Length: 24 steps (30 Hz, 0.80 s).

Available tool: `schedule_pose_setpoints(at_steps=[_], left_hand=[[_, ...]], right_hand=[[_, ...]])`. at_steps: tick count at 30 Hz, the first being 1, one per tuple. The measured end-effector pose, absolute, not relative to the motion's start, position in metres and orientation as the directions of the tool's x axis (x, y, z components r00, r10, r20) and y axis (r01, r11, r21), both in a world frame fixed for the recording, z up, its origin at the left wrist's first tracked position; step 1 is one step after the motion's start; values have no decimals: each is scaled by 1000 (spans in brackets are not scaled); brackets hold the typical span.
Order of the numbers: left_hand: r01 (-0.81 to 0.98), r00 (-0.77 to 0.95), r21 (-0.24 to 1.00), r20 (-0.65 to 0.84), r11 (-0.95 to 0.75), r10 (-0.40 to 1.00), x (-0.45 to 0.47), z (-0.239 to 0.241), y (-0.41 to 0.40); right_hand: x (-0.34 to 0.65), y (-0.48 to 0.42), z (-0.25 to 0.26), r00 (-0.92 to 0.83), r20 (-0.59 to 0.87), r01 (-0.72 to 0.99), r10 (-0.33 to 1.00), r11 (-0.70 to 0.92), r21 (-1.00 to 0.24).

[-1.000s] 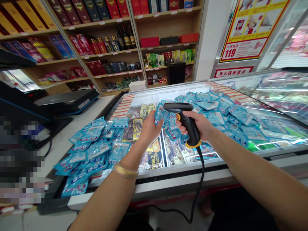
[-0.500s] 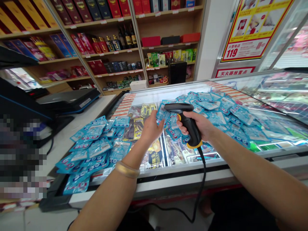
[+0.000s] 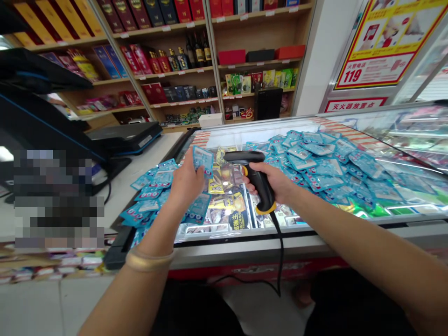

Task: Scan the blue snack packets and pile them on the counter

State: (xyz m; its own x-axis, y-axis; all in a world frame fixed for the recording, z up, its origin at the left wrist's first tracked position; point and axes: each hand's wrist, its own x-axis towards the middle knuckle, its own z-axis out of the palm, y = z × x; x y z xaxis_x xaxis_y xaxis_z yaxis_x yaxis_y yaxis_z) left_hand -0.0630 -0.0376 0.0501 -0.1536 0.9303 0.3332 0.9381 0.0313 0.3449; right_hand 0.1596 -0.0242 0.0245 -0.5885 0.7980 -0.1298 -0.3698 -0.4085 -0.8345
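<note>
My left hand (image 3: pixel 189 184) is closed on a small blue packet (image 3: pixel 203 159), which it holds up over the left part of the freezer's glass top. My right hand (image 3: pixel 269 179) grips a black and yellow barcode scanner (image 3: pixel 262 186) by its handle, the head pointing left toward the packet. A cable (image 3: pixel 280 247) hangs from the handle. Below and left of my left hand lies a pile of blue packets (image 3: pixel 147 205). A larger heap of like packets (image 3: pixel 315 158) spreads over the glass to the right of the scanner.
Yellow food bags (image 3: pixel 229 203) show through the freezer's glass. A dark scale (image 3: pixel 126 137) stands on the white counter (image 3: pixel 129 172) at the left, beside a black monitor (image 3: pixel 38 107). Shelves (image 3: pixel 175 72) of boxes and bottles line the back wall. A safety poster (image 3: pixel 378 46) hangs at right.
My left hand has moved left with a blue packet, from beside the scanner head to above the left pile. The scanner has shifted slightly left in view. The camera view has turned left.
</note>
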Motion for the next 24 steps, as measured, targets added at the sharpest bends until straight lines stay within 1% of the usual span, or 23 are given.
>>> schedule_pose_setpoints(at_steps=[2,4,5,7,9,12,15,19,22,24], left_hand=[[975,-160,196,269,108,950,-76,43,-49],[992,-127,16,249,127,960,-83,32,-59],[991,-103,-54,255,120,961,-85,26,-63],[988,-55,-127,273,92,960,-86,16,-69],[987,-31,-141,279,73,960,-86,11,-71],[989,-32,-128,290,72,956,-86,12,-72],[995,-56,-64,338,82,940,-83,20,-71],[997,-58,78,400,28,915,-64,36,-65],[976,-22,210,374,-62,927,-38,44,-51],[949,12,292,348,-120,937,-18,44,-39]], right_hand=[[138,-26,19,-619,-163,-352,769,-457,-817],[120,-27,11,-652,-195,-328,733,-505,-798],[114,-27,7,-664,-214,-312,716,-526,-791],[106,-28,0,-677,-252,-282,691,-559,-780],[105,-29,-4,-679,-272,-271,681,-578,-770],[107,-29,-4,-680,-261,-301,685,-585,-753],[111,-29,2,-649,-263,-332,714,-577,-746],[129,-27,19,-611,-212,-380,763,-518,-766],[159,-22,33,-553,-146,-430,820,-431,-793],[184,-18,38,-486,-114,-440,867,-355,-825]])
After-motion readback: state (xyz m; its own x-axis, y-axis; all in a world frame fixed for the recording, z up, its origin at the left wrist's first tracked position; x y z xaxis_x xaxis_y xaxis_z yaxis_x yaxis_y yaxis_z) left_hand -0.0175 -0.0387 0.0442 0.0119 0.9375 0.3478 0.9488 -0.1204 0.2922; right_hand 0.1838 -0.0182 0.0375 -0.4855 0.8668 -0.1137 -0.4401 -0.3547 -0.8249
